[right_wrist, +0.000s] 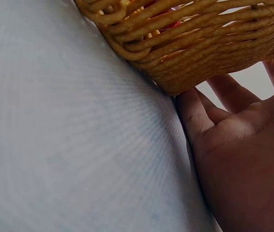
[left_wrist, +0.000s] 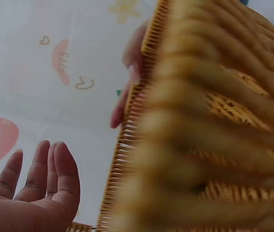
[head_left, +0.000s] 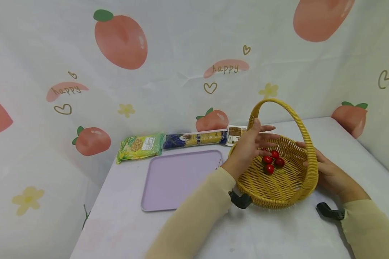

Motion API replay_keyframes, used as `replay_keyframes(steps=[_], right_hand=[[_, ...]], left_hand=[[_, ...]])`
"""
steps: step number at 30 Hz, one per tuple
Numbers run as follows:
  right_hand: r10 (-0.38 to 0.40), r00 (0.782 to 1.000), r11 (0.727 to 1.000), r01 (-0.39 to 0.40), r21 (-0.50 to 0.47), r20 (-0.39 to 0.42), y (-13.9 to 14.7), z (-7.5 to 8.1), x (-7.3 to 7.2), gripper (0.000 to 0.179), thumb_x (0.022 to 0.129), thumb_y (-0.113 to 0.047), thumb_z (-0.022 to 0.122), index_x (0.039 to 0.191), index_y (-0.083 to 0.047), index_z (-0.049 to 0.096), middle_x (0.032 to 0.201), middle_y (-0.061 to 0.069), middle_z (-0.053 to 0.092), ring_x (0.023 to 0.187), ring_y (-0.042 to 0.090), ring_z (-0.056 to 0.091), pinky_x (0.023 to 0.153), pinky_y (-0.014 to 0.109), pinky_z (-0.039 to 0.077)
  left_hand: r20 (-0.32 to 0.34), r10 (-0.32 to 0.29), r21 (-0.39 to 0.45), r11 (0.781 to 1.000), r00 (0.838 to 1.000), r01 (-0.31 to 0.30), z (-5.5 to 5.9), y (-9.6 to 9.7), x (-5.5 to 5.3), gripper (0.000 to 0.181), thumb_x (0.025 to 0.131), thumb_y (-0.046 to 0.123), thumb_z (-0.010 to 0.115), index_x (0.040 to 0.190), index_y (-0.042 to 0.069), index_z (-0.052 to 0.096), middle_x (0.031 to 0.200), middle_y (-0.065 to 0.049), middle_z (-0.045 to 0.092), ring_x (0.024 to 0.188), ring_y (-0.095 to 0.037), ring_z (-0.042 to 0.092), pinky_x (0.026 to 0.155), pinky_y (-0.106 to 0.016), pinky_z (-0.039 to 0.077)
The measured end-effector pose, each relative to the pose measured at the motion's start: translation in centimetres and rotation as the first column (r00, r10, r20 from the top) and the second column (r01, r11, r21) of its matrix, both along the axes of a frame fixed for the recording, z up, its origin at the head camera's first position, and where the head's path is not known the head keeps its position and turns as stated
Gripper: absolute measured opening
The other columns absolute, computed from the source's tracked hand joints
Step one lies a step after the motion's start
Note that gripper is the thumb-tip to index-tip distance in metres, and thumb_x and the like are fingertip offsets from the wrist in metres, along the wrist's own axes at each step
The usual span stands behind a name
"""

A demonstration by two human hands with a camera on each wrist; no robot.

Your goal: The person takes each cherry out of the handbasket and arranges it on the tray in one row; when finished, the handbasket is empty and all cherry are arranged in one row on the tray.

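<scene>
A yellow wicker basket point(head_left: 278, 190) with a tall arched handle stands on the right of the table. Several red cherries point(head_left: 267, 160) lie inside it, toward the back left. My left hand point(head_left: 246, 151) reaches over the basket's left rim beside the handle, fingers extended and spread, holding nothing. In the left wrist view, the fingers point(left_wrist: 62, 179) point upward next to the woven wall. On the opposite side, my right hand point(head_left: 332, 176) grips the basket's right rim, partly behind the handle. The right wrist view shows that hand point(right_wrist: 253, 145) low against the wicker, close to the tabletop.
A flat lilac tray point(head_left: 181, 180) lies left of the basket. Behind it are a green-and-yellow bag point(head_left: 141, 145), a long blue-and-yellow packet point(head_left: 196, 139) and a white packet with a brown panel point(head_left: 236, 133). A fruit-printed cloth point(head_left: 168, 90) hangs at the back.
</scene>
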State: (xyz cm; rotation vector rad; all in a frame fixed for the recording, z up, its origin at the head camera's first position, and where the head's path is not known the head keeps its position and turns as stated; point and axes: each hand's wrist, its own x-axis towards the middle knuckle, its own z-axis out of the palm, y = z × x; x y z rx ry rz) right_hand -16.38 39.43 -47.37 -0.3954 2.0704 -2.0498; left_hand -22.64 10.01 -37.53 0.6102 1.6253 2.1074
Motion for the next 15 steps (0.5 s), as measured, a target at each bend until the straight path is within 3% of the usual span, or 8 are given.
replay_keyframes(steps=[3, 8, 15], right_hand=[[0.002, 1.0, 1.0, -0.002, 0.0, -0.001, -0.2, -0.1, 0.0, 0.065, 0.117, -0.01, 0.042, 0.175, -0.028, 0.021, 0.167, 0.003, 0.025, 0.138, 0.008, 0.047, 0.098, 0.026, 0.051], [0.002, 1.0, 1.0, -0.002, 0.014, 0.001, -0.4, 0.1, 0.0, 0.065, 0.117, -0.013, 0.042, 0.176, -0.031, 0.019, 0.168, 0.004, 0.022, 0.138, 0.008, 0.045, 0.098, 0.027, 0.051], [0.01, 1.0, 1.0, -0.01, 0.002, -0.007, 0.0, 0.1, 0.0, 0.065, 0.117, -0.011, 0.04, 0.175, -0.031, 0.02, 0.167, 0.004, 0.024, 0.138, 0.008, 0.047, 0.098, 0.027, 0.052]], left_hand=[[0.028, 0.0, -0.037, 0.999, 1.0, 0.001, -1.2, 0.4, 0.1, 0.075, 0.112, 0.068, 0.036, 0.143, 0.009, 0.07, 0.129, -0.011, 0.076, 0.117, -0.034, 0.071, 0.088, -0.044, 0.061], [-0.001, -0.006, -0.147, 0.989, 1.0, 0.005, -2.8, 0.6, 0.1, 0.079, 0.113, 0.068, 0.031, 0.148, 0.008, 0.067, 0.129, -0.006, 0.076, 0.115, -0.03, 0.072, 0.083, -0.035, 0.061], [-0.032, -0.049, -0.286, 0.958, 0.998, 0.038, -3.3, 0.9, 0.0, 0.082, 0.112, 0.072, 0.025, 0.147, 0.011, 0.068, 0.128, -0.004, 0.076, 0.109, -0.024, 0.071, 0.083, -0.037, 0.06]])
